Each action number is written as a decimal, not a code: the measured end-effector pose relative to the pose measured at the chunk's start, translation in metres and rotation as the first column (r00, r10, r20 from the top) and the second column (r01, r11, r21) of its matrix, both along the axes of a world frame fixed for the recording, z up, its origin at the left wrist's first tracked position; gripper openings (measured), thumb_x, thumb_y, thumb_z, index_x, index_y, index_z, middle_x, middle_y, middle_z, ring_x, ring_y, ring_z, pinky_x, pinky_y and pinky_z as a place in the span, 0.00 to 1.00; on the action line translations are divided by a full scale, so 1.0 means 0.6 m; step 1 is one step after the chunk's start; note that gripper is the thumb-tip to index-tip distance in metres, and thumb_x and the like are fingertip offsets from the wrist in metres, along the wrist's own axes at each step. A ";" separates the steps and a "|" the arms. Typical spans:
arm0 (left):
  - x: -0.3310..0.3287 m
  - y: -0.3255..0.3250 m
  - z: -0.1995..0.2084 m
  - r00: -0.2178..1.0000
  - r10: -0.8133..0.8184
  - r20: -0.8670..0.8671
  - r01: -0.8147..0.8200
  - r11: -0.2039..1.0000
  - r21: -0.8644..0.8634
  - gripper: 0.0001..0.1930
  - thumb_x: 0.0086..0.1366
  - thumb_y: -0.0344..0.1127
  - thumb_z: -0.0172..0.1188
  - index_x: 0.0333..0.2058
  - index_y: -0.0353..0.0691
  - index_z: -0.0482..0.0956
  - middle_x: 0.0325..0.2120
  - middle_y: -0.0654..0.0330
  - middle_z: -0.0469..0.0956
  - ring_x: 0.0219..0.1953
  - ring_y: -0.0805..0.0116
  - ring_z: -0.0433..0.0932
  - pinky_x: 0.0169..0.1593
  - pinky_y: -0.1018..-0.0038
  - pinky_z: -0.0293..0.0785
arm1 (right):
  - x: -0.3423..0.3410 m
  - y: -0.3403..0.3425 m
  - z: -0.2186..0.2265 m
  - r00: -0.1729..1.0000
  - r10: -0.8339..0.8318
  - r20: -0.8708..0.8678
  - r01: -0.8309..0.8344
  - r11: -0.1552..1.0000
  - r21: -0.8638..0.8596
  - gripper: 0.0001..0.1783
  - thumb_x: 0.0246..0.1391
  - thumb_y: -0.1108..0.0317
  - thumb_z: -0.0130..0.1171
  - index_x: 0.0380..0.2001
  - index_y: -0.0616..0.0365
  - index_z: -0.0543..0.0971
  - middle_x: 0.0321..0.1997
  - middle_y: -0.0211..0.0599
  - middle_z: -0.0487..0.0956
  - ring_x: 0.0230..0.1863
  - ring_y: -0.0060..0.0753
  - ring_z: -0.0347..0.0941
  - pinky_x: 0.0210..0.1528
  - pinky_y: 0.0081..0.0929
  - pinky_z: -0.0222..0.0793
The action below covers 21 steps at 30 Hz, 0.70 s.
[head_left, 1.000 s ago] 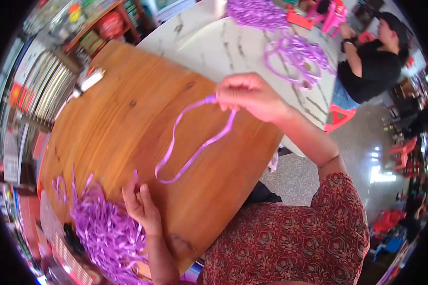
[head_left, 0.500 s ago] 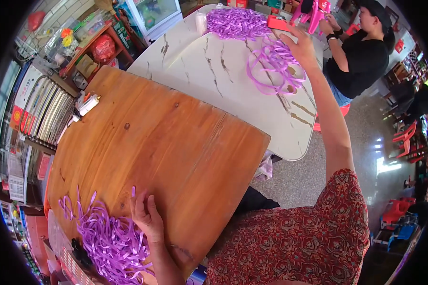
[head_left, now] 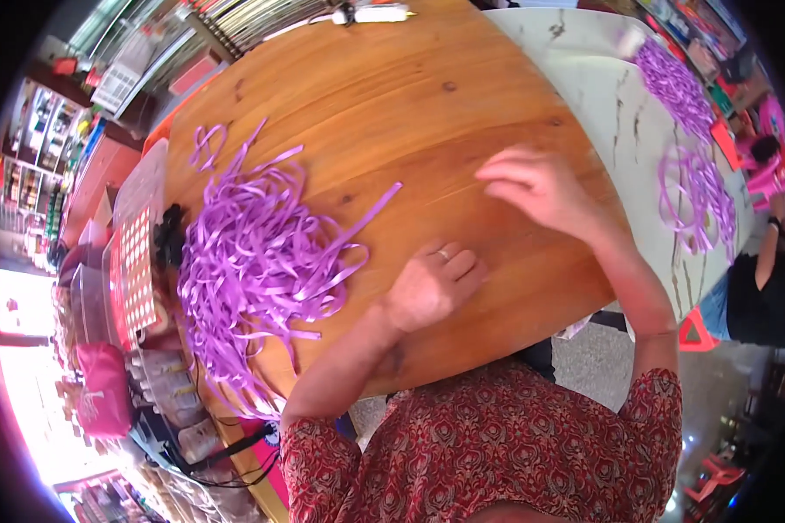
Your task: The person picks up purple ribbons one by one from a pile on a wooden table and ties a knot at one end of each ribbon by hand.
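A tangled heap of shiny purple ribbon loops [head_left: 262, 244] lies on the left of the brown wooden table [head_left: 462, 113]. Just right of this heap is my left hand [head_left: 436, 288], low over the wood, its fingers curled inward and a ring on one finger. Whatever those fingers may hold is hidden. My right hand [head_left: 536, 187] hovers above the middle of the table, fingers stretched out to the left and apart, with nothing visible in them. One ribbon end sticks out from the heap toward the hands.
On the white marbled table [head_left: 584, 52] at right lie a dense purple ribbon pile [head_left: 672, 87] and looser ribbon loops [head_left: 698, 196]. A white glue gun [head_left: 371, 14] rests at the wooden table's far edge. Another person [head_left: 763, 288] sits at far right, near a red stool [head_left: 696, 333].
My right hand has come back from the loose ribbons on the white table to above the wooden one. My left hand has curled its fingers. The view has turned left.
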<state>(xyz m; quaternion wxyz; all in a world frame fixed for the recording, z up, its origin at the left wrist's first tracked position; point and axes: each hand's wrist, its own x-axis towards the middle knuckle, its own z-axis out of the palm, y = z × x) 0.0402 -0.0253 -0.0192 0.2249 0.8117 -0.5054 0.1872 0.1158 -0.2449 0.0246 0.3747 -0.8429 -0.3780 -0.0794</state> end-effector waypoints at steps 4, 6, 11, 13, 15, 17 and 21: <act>-0.004 0.000 0.002 1.000 -0.007 -0.025 0.007 1.000 0.027 0.10 0.48 0.32 0.62 0.32 0.36 0.77 0.25 0.59 0.72 0.27 0.64 0.75 0.30 0.70 0.73 | 0.009 0.144 -0.016 0.958 0.255 0.133 -0.264 0.963 0.049 0.10 0.46 0.70 0.62 0.33 0.60 0.80 0.38 0.38 0.78 0.41 0.40 0.73 0.44 0.33 0.69; -0.004 -0.006 -0.003 0.997 -0.075 0.002 0.075 0.994 -0.075 0.11 0.47 0.32 0.61 0.31 0.36 0.77 0.25 0.59 0.73 0.28 0.64 0.76 0.30 0.70 0.74 | 0.011 0.205 -0.020 0.939 0.304 0.163 -0.309 0.951 0.007 0.10 0.45 0.69 0.63 0.33 0.60 0.80 0.39 0.37 0.78 0.41 0.39 0.73 0.45 0.34 0.68; -0.010 0.000 -0.003 0.996 -0.091 -0.002 0.090 0.994 -0.062 0.11 0.45 0.32 0.58 0.29 0.36 0.76 0.25 0.59 0.73 0.29 0.63 0.76 0.31 0.69 0.75 | 0.009 0.287 -0.023 0.902 0.339 0.267 -0.255 0.918 -0.303 0.11 0.41 0.65 0.64 0.29 0.59 0.79 0.40 0.35 0.76 0.42 0.38 0.70 0.49 0.38 0.64; -0.014 0.001 -0.009 0.995 -0.099 -0.012 0.099 0.993 -0.061 0.11 0.44 0.33 0.57 0.29 0.36 0.76 0.25 0.59 0.73 0.29 0.63 0.76 0.32 0.69 0.75 | 0.016 0.291 -0.037 0.894 0.342 0.290 -0.259 0.922 -0.287 0.10 0.42 0.65 0.64 0.28 0.59 0.80 0.38 0.35 0.77 0.41 0.39 0.71 0.47 0.37 0.65; -0.015 -0.001 -0.020 0.988 -0.152 -0.028 0.151 0.988 -0.024 0.12 0.44 0.34 0.56 0.29 0.37 0.76 0.26 0.59 0.73 0.31 0.62 0.76 0.35 0.68 0.74 | 0.025 0.278 -0.038 0.888 0.340 0.311 -0.259 0.927 -0.272 0.09 0.43 0.65 0.63 0.26 0.59 0.80 0.35 0.36 0.77 0.39 0.40 0.72 0.45 0.36 0.66; -0.014 0.003 -0.013 0.987 -0.159 -0.027 0.158 0.987 -0.029 0.11 0.44 0.34 0.57 0.29 0.37 0.76 0.26 0.60 0.72 0.31 0.62 0.75 0.35 0.68 0.74 | 0.029 0.258 -0.024 0.939 0.334 0.076 -0.334 0.942 -0.011 0.06 0.46 0.68 0.62 0.25 0.59 0.80 0.35 0.37 0.79 0.36 0.41 0.75 0.41 0.34 0.69; -0.013 0.012 -0.008 0.984 -0.161 0.069 0.169 0.978 -0.121 0.13 0.43 0.35 0.57 0.30 0.38 0.76 0.26 0.61 0.70 0.29 0.65 0.72 0.33 0.70 0.71 | 0.024 0.214 0.020 0.949 0.275 -0.154 -0.257 0.958 0.129 0.04 0.52 0.72 0.58 0.28 0.61 0.79 0.34 0.38 0.80 0.32 0.35 0.76 0.36 0.29 0.71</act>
